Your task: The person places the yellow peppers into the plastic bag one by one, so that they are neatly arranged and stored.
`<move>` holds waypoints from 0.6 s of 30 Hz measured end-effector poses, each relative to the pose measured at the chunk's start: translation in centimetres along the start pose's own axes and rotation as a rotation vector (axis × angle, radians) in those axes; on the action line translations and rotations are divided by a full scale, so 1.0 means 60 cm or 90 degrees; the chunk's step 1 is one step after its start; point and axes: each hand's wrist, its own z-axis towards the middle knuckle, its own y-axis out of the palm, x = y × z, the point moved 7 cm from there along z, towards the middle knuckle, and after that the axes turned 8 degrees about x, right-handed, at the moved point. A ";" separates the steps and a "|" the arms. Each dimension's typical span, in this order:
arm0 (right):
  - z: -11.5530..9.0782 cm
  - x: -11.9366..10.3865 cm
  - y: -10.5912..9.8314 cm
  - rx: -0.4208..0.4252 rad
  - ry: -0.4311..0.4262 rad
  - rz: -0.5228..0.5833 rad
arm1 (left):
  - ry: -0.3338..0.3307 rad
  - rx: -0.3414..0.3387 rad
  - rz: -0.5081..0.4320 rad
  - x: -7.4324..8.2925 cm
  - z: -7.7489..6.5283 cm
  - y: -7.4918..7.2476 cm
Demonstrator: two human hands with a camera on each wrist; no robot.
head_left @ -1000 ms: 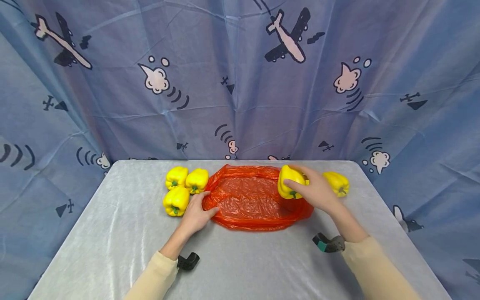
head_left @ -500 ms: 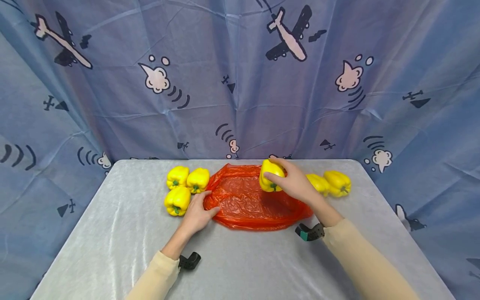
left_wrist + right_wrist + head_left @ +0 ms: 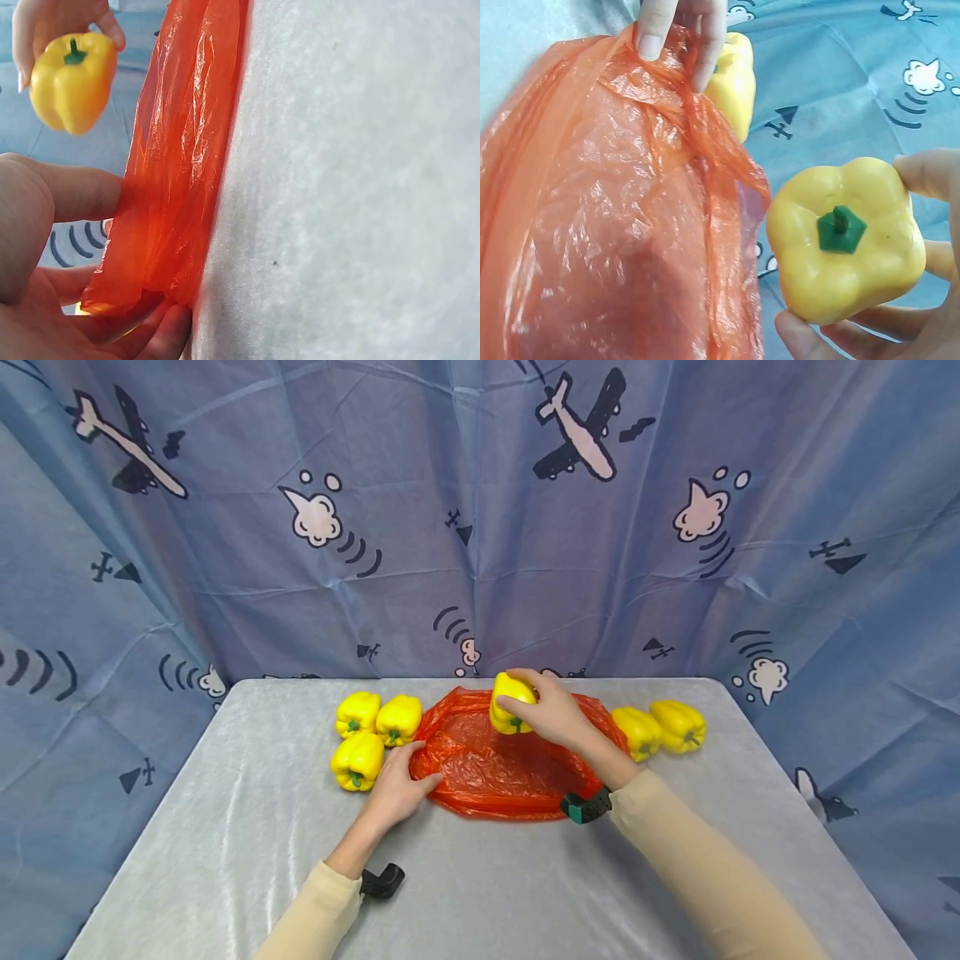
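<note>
Three yellow peppers point(image 3: 357, 763) cluster toward the far left corner of the tabletop point(image 3: 465, 893), two more peppers point(image 3: 678, 725) toward its far right. Between them, near the far edge, a red plastic bag point(image 3: 487, 799) gapes upward. The left hand point(image 3: 394, 788) curls round its left rim; the right hand point(image 3: 553, 710) clasps another pepper point(image 3: 846, 262), raised near the bag's far rim.

A blue curtain point(image 3: 405, 610) printed with planes point(image 3: 581, 439) and clouds point(image 3: 317, 520) hangs behind a pale grey table point(image 3: 480, 893)
</note>
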 end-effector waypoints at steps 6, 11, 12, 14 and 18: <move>0.018 0.000 0.034 -0.025 -0.011 0.027 | -0.006 -0.003 0.002 -0.002 0.001 0.002; 0.028 0.002 0.060 -0.037 -0.003 0.029 | -0.005 -0.002 0.001 -0.004 0.002 0.003; 0.029 0.002 0.064 -0.039 -0.002 0.028 | -0.008 -0.003 0.001 -0.004 0.001 0.003; 0.032 0.000 0.072 -0.042 0.000 0.028 | -0.006 -0.002 0.002 -0.004 0.001 0.002; 0.038 -0.001 0.088 -0.048 0.005 0.033 | -0.006 -0.001 0.003 -0.004 0.001 0.002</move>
